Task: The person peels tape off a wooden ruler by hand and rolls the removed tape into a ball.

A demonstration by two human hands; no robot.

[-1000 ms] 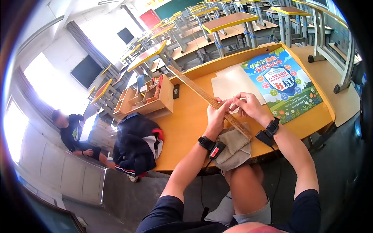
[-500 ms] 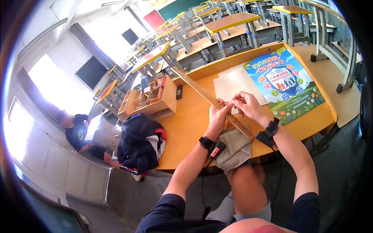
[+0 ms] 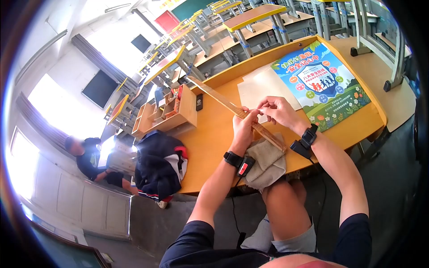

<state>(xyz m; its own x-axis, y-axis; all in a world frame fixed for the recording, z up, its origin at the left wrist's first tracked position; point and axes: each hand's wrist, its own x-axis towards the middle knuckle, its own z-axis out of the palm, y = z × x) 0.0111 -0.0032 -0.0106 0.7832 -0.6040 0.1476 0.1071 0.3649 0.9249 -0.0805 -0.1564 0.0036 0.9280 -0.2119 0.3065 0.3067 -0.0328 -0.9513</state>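
- A seated person (image 3: 91, 158) in a dark top and dark shorts is at the far left, beyond the worktop (image 3: 210, 147).
- The open wooden organizer (image 3: 178, 121), pale and boxy, has thin dividers forming square and oblong compartments. Red and orange items stand in its right part, with a blue item and a white one towards the back; the small contents are too blurred to identify.
- The jacket (image 3: 154, 156) lies in soft, crumpled folds in front of the organizer, dark navy with white and red panels and a striped hem.
- A slim black rectangular device (image 3: 199, 102) lies just beside the organizer.
- The wooden strip (image 3: 220, 100) is long, narrow and straight-edged, brown, with a mottled, patterned face. It slants from upper left to lower right over the worktop, its near end over the cloth.
- The left hand (image 3: 242, 129) grips the strip around its middle, fingers curled closed on it.
- The thick, grey-beige cloth (image 3: 267, 167) is folded and rumpled at the near edge.
- Pale, smooth paper (image 3: 255, 91) lies flat beyond the hands.
- The right hand (image 3: 282, 112) has thumb and index finger pinched together against the left fingertips; whether something tiny is between them, I cannot tell.
- The glossy, colourful poster (image 3: 319, 87) lies flat at the right, partly over the paper.
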